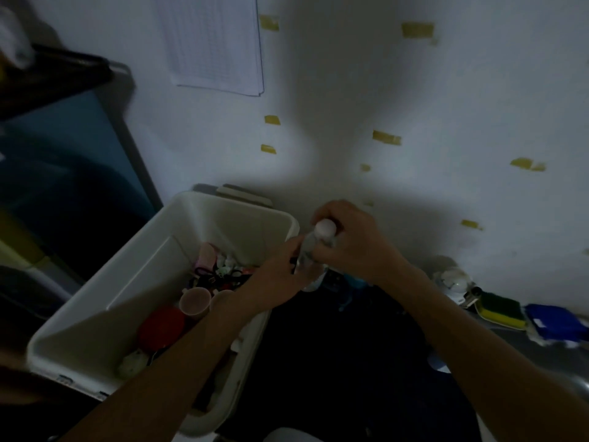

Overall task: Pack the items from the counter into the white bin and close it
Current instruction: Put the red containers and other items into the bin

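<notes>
The open white bin [95,311] stands at the lower left. Inside it lie a red round item [161,327], two pinkish cups [194,302], a pink thing [207,255] and a tangle of dark cords [223,275]. Just past the bin's right rim, both hands hold a clear bottle [307,253] with a white cap [325,228]. My left hand [280,275] grips the bottle's body from the left. My right hand [347,244] is wrapped around the cap end from above. The bottle's lower part is hidden in the dim light.
A dark counter surface [334,346] spreads right of the bin. At the right against the wall lie a yellow-green sponge [500,309], a blue cloth [556,323] and a small white object [454,280]. Paper [213,43] and yellow tape strips hang on the wall behind.
</notes>
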Tool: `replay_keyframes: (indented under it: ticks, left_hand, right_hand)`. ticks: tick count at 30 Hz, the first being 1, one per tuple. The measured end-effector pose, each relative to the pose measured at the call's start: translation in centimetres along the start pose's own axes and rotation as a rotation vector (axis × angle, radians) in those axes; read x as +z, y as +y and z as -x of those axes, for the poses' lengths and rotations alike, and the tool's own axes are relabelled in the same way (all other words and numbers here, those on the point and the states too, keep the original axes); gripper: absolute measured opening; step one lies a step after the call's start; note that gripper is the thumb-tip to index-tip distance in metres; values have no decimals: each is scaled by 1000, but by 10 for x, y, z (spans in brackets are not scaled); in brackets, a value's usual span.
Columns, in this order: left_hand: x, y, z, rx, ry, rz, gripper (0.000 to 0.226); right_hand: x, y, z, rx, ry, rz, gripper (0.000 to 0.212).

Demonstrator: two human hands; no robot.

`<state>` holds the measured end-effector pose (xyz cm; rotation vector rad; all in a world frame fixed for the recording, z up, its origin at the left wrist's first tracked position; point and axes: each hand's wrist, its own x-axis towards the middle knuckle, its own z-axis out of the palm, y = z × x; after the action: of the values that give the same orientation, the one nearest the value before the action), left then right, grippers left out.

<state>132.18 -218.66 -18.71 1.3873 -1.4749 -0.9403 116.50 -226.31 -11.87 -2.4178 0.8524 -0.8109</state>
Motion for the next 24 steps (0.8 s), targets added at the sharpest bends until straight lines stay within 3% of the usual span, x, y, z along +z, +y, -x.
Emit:
replay_keyframes:
  ticks: [7, 11, 17, 24]
  left_hand:
    - [-46, 15, 22, 67, 123, -164, 26]
    - [-80, 17, 33, 109, 90, -140, 28]
    - [-122, -8, 47, 48, 60, -128, 44]
    - [-145, -47, 77, -74, -2, 22, 25]
  right_hand:
    - [10, -48, -16, -96, 89, -85, 32]
    - [28, -68, -27, -135, 120, -121, 29]
    - [66, -90, -46, -86, 14, -143, 28]
    - [110, -104, -50, 6, -165, 0, 26]
